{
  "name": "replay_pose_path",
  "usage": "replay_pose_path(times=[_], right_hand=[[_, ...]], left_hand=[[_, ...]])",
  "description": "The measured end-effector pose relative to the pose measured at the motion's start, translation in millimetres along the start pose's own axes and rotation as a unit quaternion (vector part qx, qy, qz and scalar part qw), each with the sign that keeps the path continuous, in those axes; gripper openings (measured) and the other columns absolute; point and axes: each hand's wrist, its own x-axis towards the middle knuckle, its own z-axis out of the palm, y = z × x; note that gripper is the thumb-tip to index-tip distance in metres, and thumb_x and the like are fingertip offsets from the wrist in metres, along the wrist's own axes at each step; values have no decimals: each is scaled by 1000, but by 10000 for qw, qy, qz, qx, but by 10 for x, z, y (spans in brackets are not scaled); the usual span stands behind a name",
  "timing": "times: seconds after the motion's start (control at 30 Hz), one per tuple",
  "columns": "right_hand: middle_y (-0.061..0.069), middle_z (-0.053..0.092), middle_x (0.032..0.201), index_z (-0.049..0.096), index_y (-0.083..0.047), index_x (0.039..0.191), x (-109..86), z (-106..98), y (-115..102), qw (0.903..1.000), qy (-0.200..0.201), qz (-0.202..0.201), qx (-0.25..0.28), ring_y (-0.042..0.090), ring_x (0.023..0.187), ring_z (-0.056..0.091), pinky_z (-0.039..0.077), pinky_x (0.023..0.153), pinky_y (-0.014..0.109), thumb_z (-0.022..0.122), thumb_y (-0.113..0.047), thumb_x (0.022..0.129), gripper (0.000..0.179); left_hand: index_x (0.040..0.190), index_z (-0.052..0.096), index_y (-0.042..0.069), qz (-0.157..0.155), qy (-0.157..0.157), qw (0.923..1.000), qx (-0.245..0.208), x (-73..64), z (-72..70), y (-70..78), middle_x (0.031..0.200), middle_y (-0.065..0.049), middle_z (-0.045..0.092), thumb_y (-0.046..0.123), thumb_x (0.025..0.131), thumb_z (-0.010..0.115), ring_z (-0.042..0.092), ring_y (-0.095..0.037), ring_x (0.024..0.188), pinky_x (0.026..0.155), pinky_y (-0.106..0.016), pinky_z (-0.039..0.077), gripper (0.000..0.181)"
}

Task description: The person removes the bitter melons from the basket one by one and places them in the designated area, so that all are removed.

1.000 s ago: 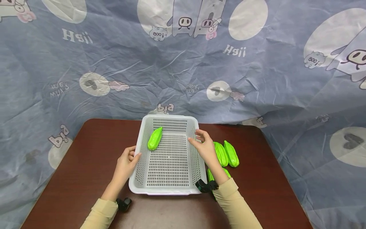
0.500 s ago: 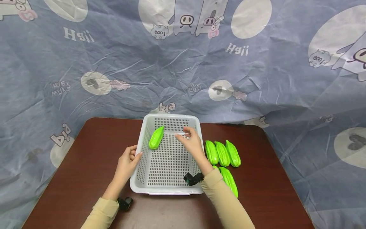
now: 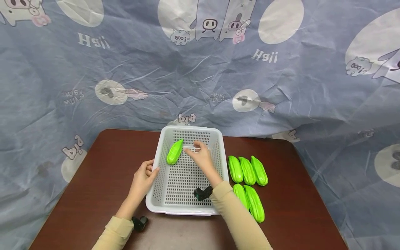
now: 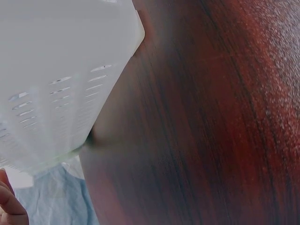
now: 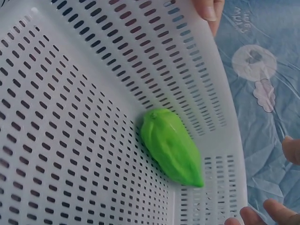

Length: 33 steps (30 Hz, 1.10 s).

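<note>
A white plastic basket (image 3: 189, 210) with slotted walls stands on the table. My left hand (image 3: 144, 176) grips its left rim, thumb on top and fingers outside; in the right wrist view the thumb (image 5: 206, 8) shows at the rim. One bright green bitter melon (image 3: 175, 152) lies inside, near the far left corner, its pointed tip toward the back. Over the basket is my right hand (image 3: 201, 156), thumb and fingers apart with nothing between them, just right of that bitter melon. In the right wrist view the bitter melon (image 5: 171, 146) rests against the basket's wall.
Right of the basket, several more bitter melons (image 3: 248, 171) lie on the dark brown table (image 3: 290, 205) in two rows. A printed blue-grey cloth (image 3: 187, 69) hangs behind the table and round its sides.
My right hand has moved left from the basket's right rim to above its inside, near the bitter melon. My left hand keeps its hold on the rim. The view has shifted slightly.
</note>
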Motion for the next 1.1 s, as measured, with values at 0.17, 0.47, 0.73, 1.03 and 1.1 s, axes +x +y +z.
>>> replay_pose_path(times=[0.17,0.47,0.73,1.03,1.1], right_hand=[[16,58,135,54,-4,137,62,121,15,9999,-5,16,-148,35,124,56,48,101,46,75,-36,86,63],[16,58,135,54,-4,136,142,288,61,9995,-92,112,-278,32,124,56,46,103,45,75,-37,85,65],[15,59,133,54,-5,136,194,416,116,9983,-167,211,-511,30,124,56,46,103,46,75,-40,85,66],[16,58,133,50,-5,141,244,529,184,9977,-243,353,-517,31,122,56,48,100,47,75,-43,83,73],[17,58,134,49,-5,142,246,547,194,9976,-269,362,-532,32,123,56,48,101,48,75,-43,83,74]], left_hand=[[136,50,-2,-61,-34,10000,-30,8,7,2,96,-12,62,22,96,65,56,-13,75,64,-21,49,49],[135,51,-4,69,90,9999,-3,15,24,-13,92,-11,62,21,95,67,54,-10,72,62,-21,48,49],[133,52,-5,124,171,9998,-19,15,26,-24,91,-11,61,19,94,68,53,-9,70,61,-21,47,49],[134,51,-4,49,100,9999,-26,16,21,-19,91,-10,61,19,94,68,52,-9,71,61,-21,47,49],[135,51,-4,47,89,9999,-19,16,24,-22,92,-10,61,19,95,67,52,-9,71,61,-21,47,49]])
